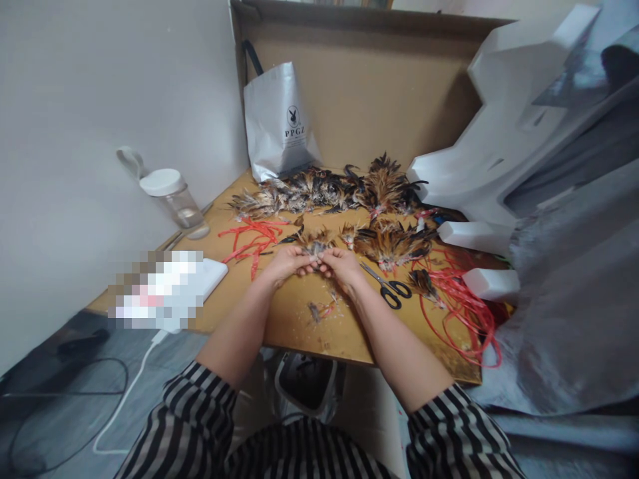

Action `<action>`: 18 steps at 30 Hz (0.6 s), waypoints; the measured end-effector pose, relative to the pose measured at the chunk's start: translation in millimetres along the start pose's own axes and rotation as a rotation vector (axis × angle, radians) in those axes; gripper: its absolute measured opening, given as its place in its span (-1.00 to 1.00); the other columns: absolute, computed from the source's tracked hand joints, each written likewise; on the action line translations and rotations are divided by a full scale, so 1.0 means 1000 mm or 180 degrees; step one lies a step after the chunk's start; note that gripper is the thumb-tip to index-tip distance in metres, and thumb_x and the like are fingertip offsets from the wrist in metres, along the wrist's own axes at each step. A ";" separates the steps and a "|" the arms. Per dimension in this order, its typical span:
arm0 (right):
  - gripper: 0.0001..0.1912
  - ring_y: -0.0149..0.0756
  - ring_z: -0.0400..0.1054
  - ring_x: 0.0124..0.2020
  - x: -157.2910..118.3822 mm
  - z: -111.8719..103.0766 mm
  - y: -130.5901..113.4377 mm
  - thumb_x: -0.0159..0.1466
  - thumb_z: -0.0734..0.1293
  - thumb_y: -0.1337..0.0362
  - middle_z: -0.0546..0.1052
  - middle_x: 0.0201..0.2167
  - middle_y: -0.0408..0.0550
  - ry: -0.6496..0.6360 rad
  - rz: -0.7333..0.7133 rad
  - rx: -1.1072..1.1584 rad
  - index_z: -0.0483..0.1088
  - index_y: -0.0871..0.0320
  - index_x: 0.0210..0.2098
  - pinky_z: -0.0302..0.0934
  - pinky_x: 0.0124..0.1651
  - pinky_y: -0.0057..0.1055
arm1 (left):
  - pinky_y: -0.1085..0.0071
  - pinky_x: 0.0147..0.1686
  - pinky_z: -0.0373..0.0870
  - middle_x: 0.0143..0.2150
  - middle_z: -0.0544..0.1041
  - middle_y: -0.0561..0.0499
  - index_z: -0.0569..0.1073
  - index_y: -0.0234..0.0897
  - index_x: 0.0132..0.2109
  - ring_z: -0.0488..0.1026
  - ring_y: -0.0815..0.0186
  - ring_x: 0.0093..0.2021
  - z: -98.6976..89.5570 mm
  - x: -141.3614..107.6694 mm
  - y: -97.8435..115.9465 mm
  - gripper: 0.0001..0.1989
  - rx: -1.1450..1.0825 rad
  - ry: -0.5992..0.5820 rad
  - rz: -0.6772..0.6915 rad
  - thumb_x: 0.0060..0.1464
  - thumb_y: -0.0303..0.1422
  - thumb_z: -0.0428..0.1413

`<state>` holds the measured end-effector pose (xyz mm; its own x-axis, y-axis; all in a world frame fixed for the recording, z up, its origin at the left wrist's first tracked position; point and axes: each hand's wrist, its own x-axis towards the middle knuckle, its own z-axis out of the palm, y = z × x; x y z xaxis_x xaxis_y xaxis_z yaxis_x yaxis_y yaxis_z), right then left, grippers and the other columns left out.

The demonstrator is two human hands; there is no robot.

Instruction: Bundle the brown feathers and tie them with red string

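Note:
Close together over the middle of the table (299,319), my left hand (292,262) and my right hand (340,263) pinch the base of a small feather bunch (317,241). Its brown tips fan out beyond my fingers. Exactly where the fingertips meet is too small to make out. Black-handled scissors (390,287) lie just right of my right hand. Bits of feather and red string (319,311) are scattered nearer to me. Red plastic strips (254,234) lie to the left of my hands.
Feather bundles (319,189) line the back, below a silver bag (279,126). A brown bunch (392,243) and tangled red strips (469,306) lie right, beside white foam (449,176). At left are a lidded bottle (174,196) and a white device (212,273) with a cable. A bin (307,382) stands below.

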<state>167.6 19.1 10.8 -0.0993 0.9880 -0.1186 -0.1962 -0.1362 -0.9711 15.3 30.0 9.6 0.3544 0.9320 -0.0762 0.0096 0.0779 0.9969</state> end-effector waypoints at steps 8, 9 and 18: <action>-0.69 -0.56 0.05 -0.74 0.000 0.002 0.002 -0.18 0.43 0.13 0.32 -0.75 -0.27 0.0135 -0.0215 -0.0055 0.29 0.18 -0.57 -0.09 -0.66 -0.55 | 0.58 -0.63 0.23 -0.51 0.49 -0.09 0.49 -0.44 -0.41 0.35 0.47 -0.61 0.001 0.001 -0.002 -0.74 0.0009 -0.0044 0.0018 -0.19 -0.27 0.20; -0.68 -0.56 0.05 -0.73 0.000 0.002 0.002 -0.19 0.43 0.13 0.32 -0.74 -0.27 0.0116 -0.0219 -0.0030 0.29 0.18 -0.57 -0.09 -0.65 -0.55 | 0.58 -0.63 0.23 -0.52 0.49 -0.09 0.49 -0.44 -0.41 0.35 0.47 -0.61 0.001 0.001 -0.002 -0.74 0.0016 -0.0067 0.0016 -0.19 -0.27 0.20; -0.68 -0.54 0.06 -0.72 -0.005 0.005 -0.003 -0.16 0.41 0.12 0.34 -0.72 -0.24 -0.0071 -0.0349 -0.0251 0.25 0.17 -0.57 -0.09 -0.63 -0.54 | 0.58 -0.62 0.24 -0.57 0.46 -0.04 0.46 -0.43 -0.44 0.35 0.47 -0.61 0.002 0.001 0.000 -0.83 0.0416 -0.0126 0.0193 -0.16 -0.36 0.17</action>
<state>163.4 14.0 15.5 -0.1033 0.9946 -0.0071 -0.1299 -0.0205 -0.9913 17.3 30.5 9.8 0.3945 0.9187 -0.0176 0.1078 -0.0272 0.9938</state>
